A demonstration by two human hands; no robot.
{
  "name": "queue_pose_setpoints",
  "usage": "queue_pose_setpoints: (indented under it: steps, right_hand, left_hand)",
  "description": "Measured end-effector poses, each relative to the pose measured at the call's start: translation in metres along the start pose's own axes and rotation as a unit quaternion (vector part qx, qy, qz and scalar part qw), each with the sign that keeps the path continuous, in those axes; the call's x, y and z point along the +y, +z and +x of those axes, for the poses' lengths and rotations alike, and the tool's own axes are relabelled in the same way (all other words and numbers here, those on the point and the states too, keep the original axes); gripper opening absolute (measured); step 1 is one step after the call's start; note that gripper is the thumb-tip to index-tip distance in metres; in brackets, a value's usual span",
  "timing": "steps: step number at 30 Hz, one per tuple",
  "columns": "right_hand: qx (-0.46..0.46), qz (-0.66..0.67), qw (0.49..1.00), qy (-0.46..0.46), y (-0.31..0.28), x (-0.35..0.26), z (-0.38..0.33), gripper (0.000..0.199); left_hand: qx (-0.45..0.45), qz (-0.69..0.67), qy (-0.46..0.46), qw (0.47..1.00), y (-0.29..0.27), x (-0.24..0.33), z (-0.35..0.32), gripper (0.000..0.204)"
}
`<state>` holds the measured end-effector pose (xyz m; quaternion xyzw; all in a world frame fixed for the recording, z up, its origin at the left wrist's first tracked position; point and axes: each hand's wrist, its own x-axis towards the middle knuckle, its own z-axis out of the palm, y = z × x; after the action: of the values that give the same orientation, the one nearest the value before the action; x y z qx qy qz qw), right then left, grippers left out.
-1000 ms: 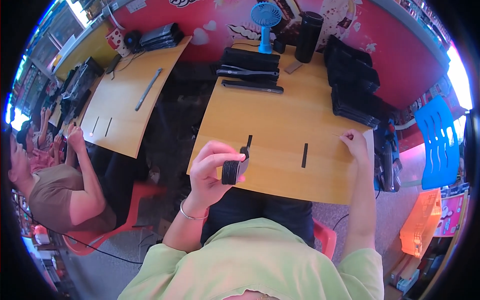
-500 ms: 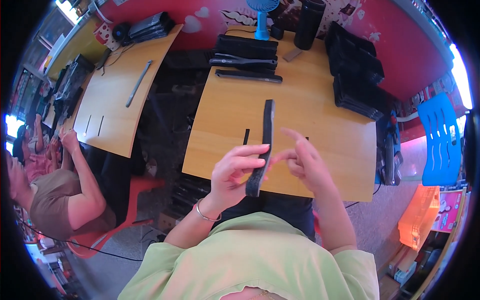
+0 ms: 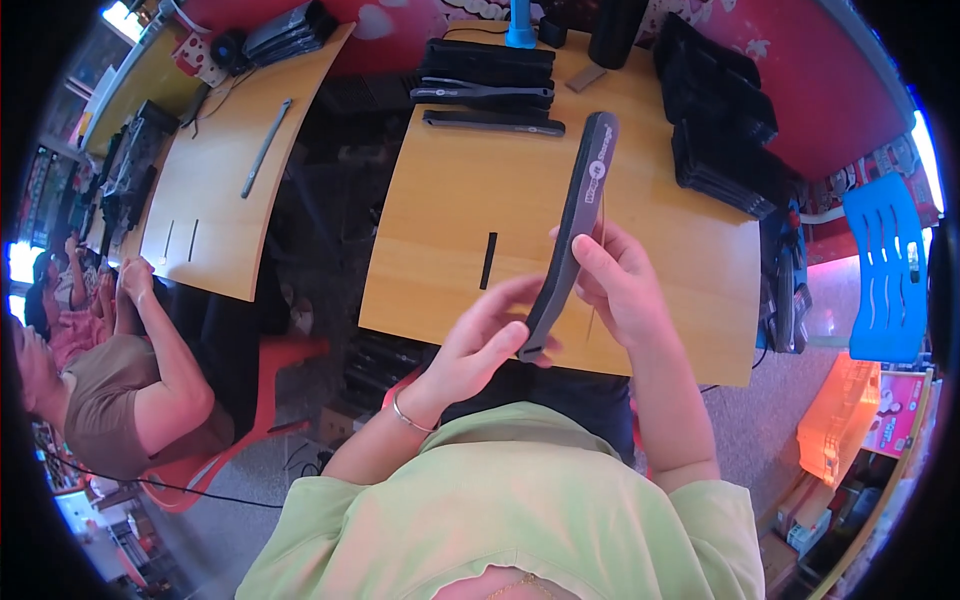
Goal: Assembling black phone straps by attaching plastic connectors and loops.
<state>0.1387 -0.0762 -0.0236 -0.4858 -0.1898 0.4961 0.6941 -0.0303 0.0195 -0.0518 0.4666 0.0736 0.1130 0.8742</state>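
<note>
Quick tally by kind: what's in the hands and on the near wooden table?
Long dark strip held in both hands: 1
Long dark strips lying at the table's far edge: 2
Short black strip on the table: 1
Stacks of black pieces at right: 2
Total: 6

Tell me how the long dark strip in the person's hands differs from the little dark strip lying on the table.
The held strip is much longer than the small strip. The held strip is lifted off the table, gripped near its lower end by the left hand and right hand; the small strip lies flat, untouched. The held strip carries a pale printed mark; the small strip looks plain. Both are dark, narrow and slim.
</note>
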Motion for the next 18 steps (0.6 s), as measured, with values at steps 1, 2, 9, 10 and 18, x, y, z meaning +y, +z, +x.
queue_pose_setpoints:
  steps: [1,2,9,10,18]
  right_hand:
    - [-0.004,-0.029,0.999,-0.027,-0.001,-0.001,0.001,0.025]
    - [-0.003,-0.029,0.999,-0.026,-0.001,-0.002,0.001,0.025]
    - [0.018,-0.25,0.952,-0.177,0.001,-0.005,-0.003,0.027]
    - [0.039,-0.343,0.907,-0.24,-0.003,-0.004,-0.003,0.031]
    - [0.042,-0.482,0.846,-0.222,0.017,0.016,-0.035,0.044]
  left_hand:
    - [0.0,-0.001,-0.001,1.0,-0.002,0.0,0.001,0.043]
    - [-0.032,-0.007,-0.052,0.998,-0.003,0.0,0.002,0.044]
    - [-0.05,-0.102,0.005,0.994,-0.01,-0.014,0.007,0.028]
    - [-0.047,-0.101,0.008,0.994,-0.011,-0.015,0.008,0.028]
    - [0.138,-0.157,0.114,0.971,-0.012,-0.009,0.018,0.023]
